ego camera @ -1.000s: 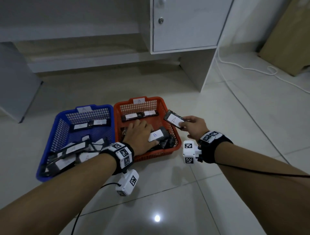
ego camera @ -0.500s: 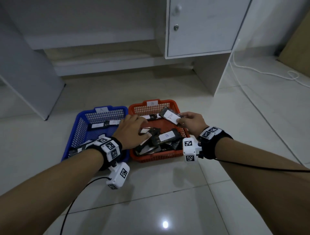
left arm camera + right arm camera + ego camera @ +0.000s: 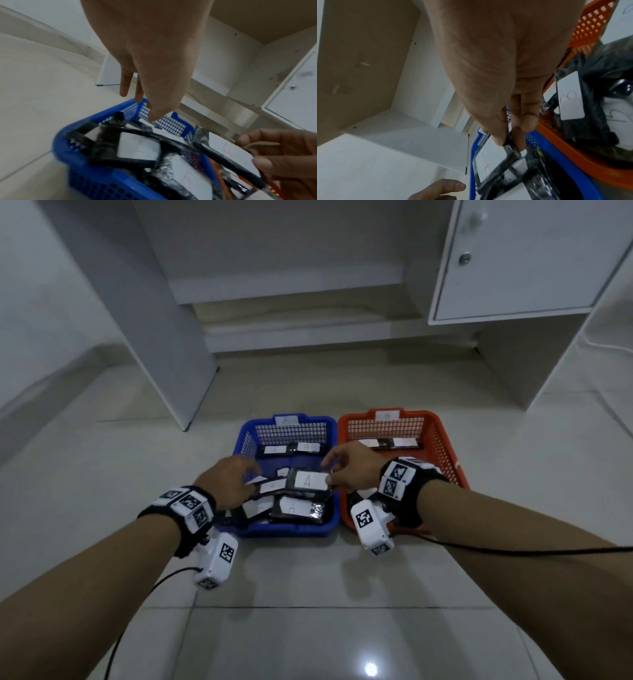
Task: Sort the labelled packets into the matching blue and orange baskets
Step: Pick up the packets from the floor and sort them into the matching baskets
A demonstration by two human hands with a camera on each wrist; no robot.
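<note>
Two hands reach over the blue basket (image 3: 251, 436). On the left, the left hand (image 3: 228, 483) hangs over the pile with its fingers loose and straight, holding nothing. On the right, the right hand (image 3: 354, 471) pinches the right end of one black packet (image 3: 310, 482) between thumb and fingers. That packet lies flat on top of the pile in the blue basket, its long side going left to right, with a white label that reads "A". Another packet (image 3: 297, 508) just below it also reads "A". Two baskets sit side by side, touching: blue on the left, the orange basket (image 3: 442, 436) on the right. The orange one holds packets too, and one reads "B" in the right wrist view.
</note>
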